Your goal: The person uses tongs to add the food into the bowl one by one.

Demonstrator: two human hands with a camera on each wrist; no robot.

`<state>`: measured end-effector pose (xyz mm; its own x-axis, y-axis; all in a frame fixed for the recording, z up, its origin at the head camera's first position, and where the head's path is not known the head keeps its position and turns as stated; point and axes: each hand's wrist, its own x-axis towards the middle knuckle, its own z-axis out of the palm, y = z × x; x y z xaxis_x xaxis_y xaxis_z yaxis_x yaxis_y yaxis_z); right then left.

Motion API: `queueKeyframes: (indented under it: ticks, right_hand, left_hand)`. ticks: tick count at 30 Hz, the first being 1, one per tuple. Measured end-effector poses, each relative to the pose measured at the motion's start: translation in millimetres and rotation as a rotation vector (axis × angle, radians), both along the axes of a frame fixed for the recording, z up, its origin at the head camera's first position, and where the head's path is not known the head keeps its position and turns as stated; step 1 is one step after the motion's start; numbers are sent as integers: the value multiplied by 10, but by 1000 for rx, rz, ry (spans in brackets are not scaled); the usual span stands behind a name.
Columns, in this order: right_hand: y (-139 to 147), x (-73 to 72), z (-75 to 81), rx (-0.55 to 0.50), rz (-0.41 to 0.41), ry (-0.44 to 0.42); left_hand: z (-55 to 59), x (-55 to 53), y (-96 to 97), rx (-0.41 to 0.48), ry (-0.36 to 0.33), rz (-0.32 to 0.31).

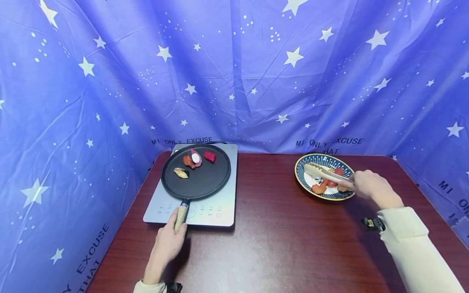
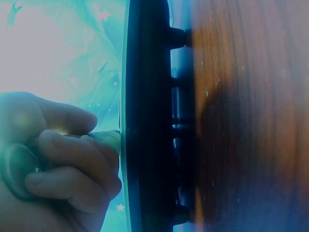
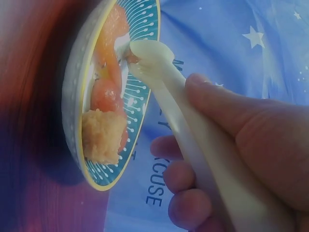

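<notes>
My left hand (image 1: 166, 242) grips the wooden-looking handle (image 1: 181, 217) of a flat black frying pan (image 1: 209, 183). In the left wrist view its fingers (image 2: 72, 150) curl round the handle's end. The pan rests on a silver induction cooktop (image 1: 223, 217). Small food pieces lie in it: a red cube (image 1: 209, 157), a brown glazed piece (image 1: 188, 162), a white-and-pink piece (image 1: 196, 158) and a yellowish shell-like piece (image 1: 181, 173). My right hand (image 1: 375, 188) holds cream tongs (image 3: 205, 140) over a blue-patterned plate (image 1: 300, 181); an orange-brown bit shows at their tips.
On the plate lie orange-red pieces (image 1: 319, 188), a round red one (image 3: 106, 94) and a crumbly tan chunk (image 3: 102, 135). The reddish-brown table (image 1: 271, 228) stretches between cooktop and plate. A blue star-printed curtain (image 1: 256, 81) hangs behind and along both sides.
</notes>
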<state>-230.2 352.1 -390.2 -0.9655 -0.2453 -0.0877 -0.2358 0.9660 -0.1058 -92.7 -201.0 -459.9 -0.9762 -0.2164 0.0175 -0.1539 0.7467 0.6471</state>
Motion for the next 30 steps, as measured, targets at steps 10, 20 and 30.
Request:
queueKeyframes:
  ticks: [10,20,30]
  right_hand:
    - [-35,172,-52,-77,-53,40]
    - [-57,403,-125,-196,-103,100]
    - [-2,530,-233,-283,-123,114]
  left_hand:
    - [10,-9,-4,2,1,-3]
    - [2,-4,-5,-7,-4,-10]
    - [8,-5,-2,-12,-6,-12]
